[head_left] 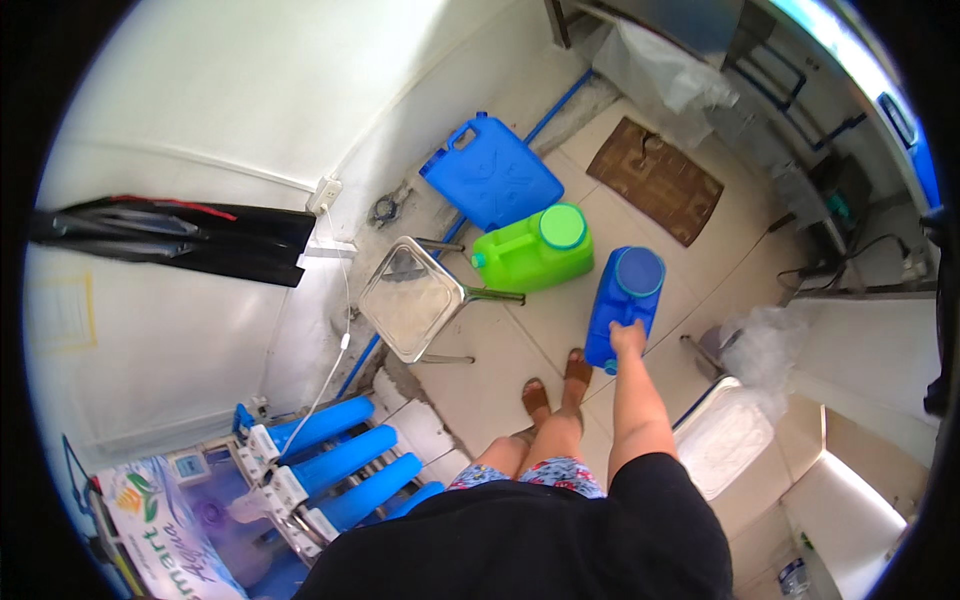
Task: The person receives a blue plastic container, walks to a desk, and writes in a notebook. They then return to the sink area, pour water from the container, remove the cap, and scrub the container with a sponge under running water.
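The blue jug [605,310] was in front of the person, over the tiled floor [480,375], near the sandaled feet and to their right; from my feed I could not tell whether its base touched the tiles. I saw its round lid [640,271] at the far end and a small teal cap [611,367] at the near end. The right hand [628,338] was clamped on the jug between the two, its fingers hiding the grip from me. The left hand was out of my view, so I could not tell its state. Left of the jug, I had a green jug [520,265] on the floor, and beyond it a blue jerrycan [495,180] by the floor's wall-side edge. A metal-legged stool [410,305] stood near that edge too, while a brown mat [655,180] lay toward the floor's far end.
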{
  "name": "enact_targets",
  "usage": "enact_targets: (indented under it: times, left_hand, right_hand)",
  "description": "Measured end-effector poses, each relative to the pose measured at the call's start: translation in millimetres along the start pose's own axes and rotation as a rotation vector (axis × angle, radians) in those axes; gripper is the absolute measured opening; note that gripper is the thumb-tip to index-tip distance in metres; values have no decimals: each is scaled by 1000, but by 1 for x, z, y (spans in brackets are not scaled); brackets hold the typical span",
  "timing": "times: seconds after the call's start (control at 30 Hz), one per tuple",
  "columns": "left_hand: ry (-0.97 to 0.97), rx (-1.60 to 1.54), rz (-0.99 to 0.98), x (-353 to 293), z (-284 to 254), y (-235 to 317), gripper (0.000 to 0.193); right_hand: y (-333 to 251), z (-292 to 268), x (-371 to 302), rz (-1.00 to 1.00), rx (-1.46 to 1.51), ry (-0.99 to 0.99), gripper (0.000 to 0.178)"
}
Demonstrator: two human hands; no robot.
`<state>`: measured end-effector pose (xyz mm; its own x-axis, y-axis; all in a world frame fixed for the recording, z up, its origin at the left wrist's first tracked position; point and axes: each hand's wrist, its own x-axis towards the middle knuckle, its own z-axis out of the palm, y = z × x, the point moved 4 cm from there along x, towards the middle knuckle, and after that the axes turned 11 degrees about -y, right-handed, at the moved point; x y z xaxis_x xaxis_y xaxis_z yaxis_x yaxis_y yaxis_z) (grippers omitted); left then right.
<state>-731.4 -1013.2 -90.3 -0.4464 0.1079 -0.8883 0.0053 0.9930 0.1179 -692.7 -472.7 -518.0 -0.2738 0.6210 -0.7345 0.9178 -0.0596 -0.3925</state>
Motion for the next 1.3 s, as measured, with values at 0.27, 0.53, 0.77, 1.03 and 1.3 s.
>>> enact_targets:
  times: [0.27,0.53,0.77,1.03,1.3]
  left_hand:
    - [-68,8,14,50,-49,45,44]
    - [-87,29,331,157,-119,158,43]
    - [-114,126,630,203,-185,315,42]
    - [-120,180,721,235,-220,473,41]
    - [-87,141,642,222,-257,571,40]
  right_hand:
    - [15,6,57,95,278,-107,57]
    - [-59,-195,-70,-148,457,101,26]
    - [-200,-397,-187,-380,479,107,38]
    - [-310,-607,-228,-904,685,270,44]
    - [-439,-762,-170,-1263,1041,458,39]
